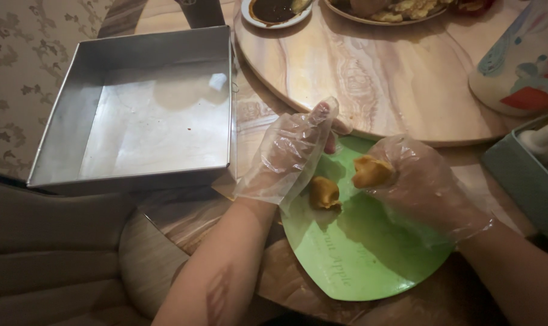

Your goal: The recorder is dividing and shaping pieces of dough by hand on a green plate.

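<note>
Both my hands wear loose clear plastic gloves. My right hand (421, 184) is closed around a lump of tan dough (370, 171), held just above a green plate (364, 253). A second, smaller lump of dough (325, 193) lies on the plate, partly under the palm of my left hand (292, 151). The left hand's fingers are spread and hold nothing, hovering over the plate's far left edge.
An empty square metal baking pan (75, 115) sits to the left. A round wooden turntable (394, 78) behind the plate carries a sauce dish (274, 11) and a plate of food (385, 11). A patterned container (521, 60) and a teal box (521, 175) stand at right.
</note>
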